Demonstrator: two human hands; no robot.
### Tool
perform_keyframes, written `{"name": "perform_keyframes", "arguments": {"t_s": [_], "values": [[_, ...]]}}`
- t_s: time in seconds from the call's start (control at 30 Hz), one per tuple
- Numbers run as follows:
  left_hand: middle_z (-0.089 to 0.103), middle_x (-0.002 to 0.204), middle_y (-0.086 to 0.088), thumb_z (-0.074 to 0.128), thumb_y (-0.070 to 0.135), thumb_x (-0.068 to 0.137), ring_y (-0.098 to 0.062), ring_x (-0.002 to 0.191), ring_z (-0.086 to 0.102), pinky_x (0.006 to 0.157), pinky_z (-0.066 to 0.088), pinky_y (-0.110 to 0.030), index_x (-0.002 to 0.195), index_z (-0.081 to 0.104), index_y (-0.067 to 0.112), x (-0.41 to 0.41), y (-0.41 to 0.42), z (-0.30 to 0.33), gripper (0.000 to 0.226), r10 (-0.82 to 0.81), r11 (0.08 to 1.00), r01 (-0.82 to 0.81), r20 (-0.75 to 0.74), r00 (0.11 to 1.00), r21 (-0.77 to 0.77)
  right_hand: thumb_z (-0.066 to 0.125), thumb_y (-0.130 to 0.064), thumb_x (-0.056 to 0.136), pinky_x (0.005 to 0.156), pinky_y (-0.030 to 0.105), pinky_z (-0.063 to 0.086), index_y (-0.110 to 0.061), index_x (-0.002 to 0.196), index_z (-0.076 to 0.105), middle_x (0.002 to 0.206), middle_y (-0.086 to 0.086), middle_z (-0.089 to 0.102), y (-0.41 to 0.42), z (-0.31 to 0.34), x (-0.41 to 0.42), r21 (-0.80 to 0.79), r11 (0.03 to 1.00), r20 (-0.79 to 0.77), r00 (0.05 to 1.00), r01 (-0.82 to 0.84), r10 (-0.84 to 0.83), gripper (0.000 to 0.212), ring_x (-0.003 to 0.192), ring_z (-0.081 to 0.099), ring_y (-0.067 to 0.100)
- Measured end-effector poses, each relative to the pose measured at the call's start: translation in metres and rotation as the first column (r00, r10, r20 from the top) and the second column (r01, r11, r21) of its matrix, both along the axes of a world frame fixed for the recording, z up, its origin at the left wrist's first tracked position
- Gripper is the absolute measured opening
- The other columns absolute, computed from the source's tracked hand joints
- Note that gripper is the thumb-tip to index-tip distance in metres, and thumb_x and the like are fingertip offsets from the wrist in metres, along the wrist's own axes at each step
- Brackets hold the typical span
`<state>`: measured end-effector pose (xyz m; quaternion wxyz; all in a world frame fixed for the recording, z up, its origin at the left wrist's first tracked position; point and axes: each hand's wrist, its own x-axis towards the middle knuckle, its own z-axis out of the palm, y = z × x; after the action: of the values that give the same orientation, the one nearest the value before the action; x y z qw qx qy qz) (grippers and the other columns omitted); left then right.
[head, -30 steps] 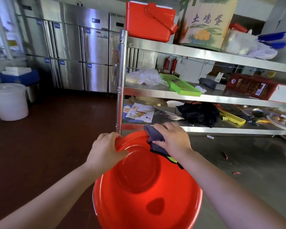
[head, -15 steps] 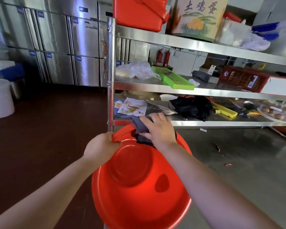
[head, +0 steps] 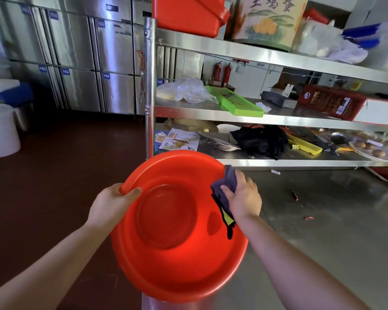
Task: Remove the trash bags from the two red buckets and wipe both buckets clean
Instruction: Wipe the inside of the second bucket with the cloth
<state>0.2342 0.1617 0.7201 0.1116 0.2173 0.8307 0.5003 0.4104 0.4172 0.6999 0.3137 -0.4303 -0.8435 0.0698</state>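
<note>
A person stands holding a red bucket (head: 177, 253) in front of them, tilted so its open inside faces them. Their left hand (head: 109, 205) grips the bucket's left rim, thumb curled over the edge onto the inside wall. Their right hand (head: 243, 195) clutches a dark cloth (head: 225, 186), fingers curled round it, and presses it against the inside wall by the right rim. A yellow-edged corner of the cloth hangs down inside the bucket. No bag lines the bucket; its smooth round bottom shows.

Just beyond the bucket stands a steel shelf rack (head: 267, 55), its upright post at the left. The lowest shelf holds printed leaflets (head: 180, 140), a black bundle (head: 261, 140), a yellow tray (head: 305, 146) and a plate of round brown items (head: 372, 148) at the far right. The middle shelf carries a clear plastic bag (head: 185, 89), a green tray (head: 235, 101) and a dark red box (head: 332, 104). On top sit a red container (head: 188, 14) and a printed carton (head: 269, 21).

Farther left, steel cabinets (head: 81, 54) line the back wall, with a white bucket (head: 0, 130) on the dark red floor (head: 65, 166).
</note>
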Motion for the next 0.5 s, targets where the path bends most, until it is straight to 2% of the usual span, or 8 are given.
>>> {"name": "perform_keyframes", "arguments": {"t_s": [0.07,0.13,0.2,0.23,0.3,0.37,0.4,0.5], "values": [[0.071,0.076,0.003,0.061,0.058,0.074,-0.019,0.071,0.069,0.075,0.057,-0.047,0.085,0.066,0.027,-0.003,-0.004,0.004,0.033,-0.03,0.999,0.029,0.021,0.999,0.029,0.069,-0.04,0.081,0.068,0.035,0.045,-0.021,0.127,0.051,0.101,0.006,0.061,-0.001,0.013,0.001,0.032,0.997,0.002,0.997,-0.072,0.072,0.053,0.098,0.055,0.027],[0.069,0.082,0.009,0.061,0.061,0.066,-0.014,0.075,0.068,0.075,0.057,-0.042,0.091,0.063,0.033,-0.006,0.001,0.012,0.037,-0.098,0.995,0.099,-0.034,0.995,0.026,0.071,-0.038,0.079,0.07,0.035,0.045,-0.022,0.125,0.054,0.1,0.004,0.061,-0.006,0.032,-0.004,0.117,0.973,0.066,0.979,-0.199,0.192,0.052,0.097,0.055,0.027],[0.067,0.083,0.012,0.066,0.059,0.067,-0.009,0.074,0.067,0.069,0.055,-0.034,0.095,0.06,0.037,-0.003,0.013,0.021,0.036,-0.203,0.978,0.196,-0.107,0.973,-0.068,0.075,-0.036,0.075,0.071,0.038,0.047,-0.021,0.121,0.058,0.097,0.006,0.061,-0.015,0.051,-0.014,0.226,0.907,0.166,0.931,-0.356,0.324,0.052,0.094,0.056,0.03],[0.067,0.078,0.012,0.067,0.057,0.068,-0.007,0.07,0.065,0.063,0.053,-0.03,0.09,0.06,0.034,0.001,0.02,0.023,0.033,-0.227,0.969,0.206,-0.162,0.96,-0.137,0.077,-0.036,0.073,0.07,0.039,0.047,-0.021,0.119,0.06,0.095,0.007,0.061,-0.02,0.058,-0.019,0.278,0.866,0.214,0.906,-0.415,0.366,0.051,0.092,0.057,0.031],[0.061,0.067,0.007,0.066,0.054,0.072,-0.011,0.062,0.06,0.051,0.041,-0.027,0.075,0.057,0.026,0.006,0.03,0.021,0.03,-0.16,0.963,0.064,-0.368,0.916,-0.26,0.077,-0.039,0.072,0.069,0.038,0.047,-0.022,0.116,0.061,0.093,0.005,0.061,-0.029,0.07,-0.028,0.344,0.807,0.3,0.871,-0.479,0.389,0.049,0.09,0.056,0.03],[0.054,0.062,0.006,0.062,0.048,0.077,-0.016,0.059,0.053,0.048,0.033,-0.028,0.067,0.049,0.022,0.011,0.031,0.012,0.031,-0.098,0.945,-0.104,-0.569,0.817,-0.311,0.076,-0.04,0.073,0.069,0.037,0.046,-0.024,0.115,0.061,0.093,0.004,0.06,-0.032,0.074,-0.031,0.38,0.768,0.355,0.848,-0.515,0.393,0.048,0.088,0.055,0.028],[0.051,0.06,0.006,0.06,0.048,0.08,-0.016,0.058,0.052,0.047,0.032,-0.028,0.066,0.045,0.022,0.012,0.029,0.006,0.033,-0.099,0.94,-0.122,-0.597,0.796,-0.318,0.076,-0.04,0.072,0.069,0.037,0.046,-0.024,0.115,0.061,0.092,0.003,0.061,-0.032,0.074,-0.032,0.397,0.752,0.372,0.842,-0.526,0.392,0.048,0.088,0.055,0.028],[0.05,0.058,0.008,0.048,0.055,0.088,-0.011,0.052,0.052,0.043,0.031,-0.026,0.073,0.042,0.024,0.013,0.024,-0.014,0.035,-0.121,0.94,-0.092,-0.574,0.81,-0.328,0.076,-0.04,0.072,0.071,0.038,0.045,-0.025,0.117,0.06,0.093,0.003,0.06,-0.028,0.072,-0.033,0.42,0.741,0.393,0.841,-0.524,0.373,0.05,0.088,0.054,0.027]]}}
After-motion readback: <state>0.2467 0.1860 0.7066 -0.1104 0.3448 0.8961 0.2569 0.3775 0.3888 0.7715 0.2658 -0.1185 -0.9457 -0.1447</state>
